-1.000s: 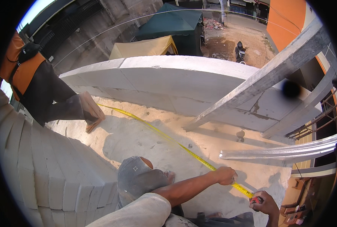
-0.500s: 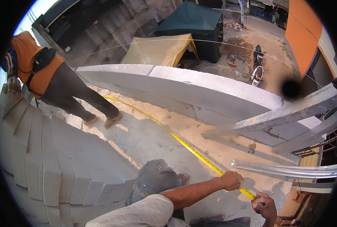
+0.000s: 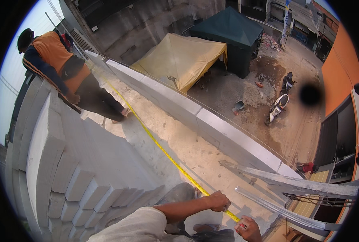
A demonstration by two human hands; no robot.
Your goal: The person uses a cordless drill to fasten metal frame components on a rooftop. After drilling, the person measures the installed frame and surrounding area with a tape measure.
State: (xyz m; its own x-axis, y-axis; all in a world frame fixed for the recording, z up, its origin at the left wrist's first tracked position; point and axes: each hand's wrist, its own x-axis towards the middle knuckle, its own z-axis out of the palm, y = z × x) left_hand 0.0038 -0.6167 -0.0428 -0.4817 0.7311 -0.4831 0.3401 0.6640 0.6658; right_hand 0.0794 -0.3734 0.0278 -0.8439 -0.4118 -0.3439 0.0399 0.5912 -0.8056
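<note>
A yellow measuring tape blade [image 3: 163, 150] runs out along the ledge from my hands toward a standing person's feet. My left hand [image 3: 218, 201] is closed around the blade near its case end. Close by at the lower right, my right hand [image 3: 248, 229] grips the tape measure case [image 3: 242, 226], of which only a small red and dark part shows between the fingers. A short stretch of blade [image 3: 232, 216] lies exposed between the two hands. Where the far end of the blade is fixed, I cannot make out.
A person [image 3: 62, 66] in orange and dark clothing stands at the far left. White block stacks [image 3: 86, 161] rise on the left; a low block wall [image 3: 163, 90] edges the drop. A wooden beam [image 3: 292, 181] and metal channels [image 3: 280, 209] lie right. Tents [image 3: 183, 56] and motorbikes [image 3: 277, 108] are below.
My view has shifted, showing more of the yard and the person's head. Both hands appear farther left and lower, still holding the tape. The person at the far left has changed posture.
</note>
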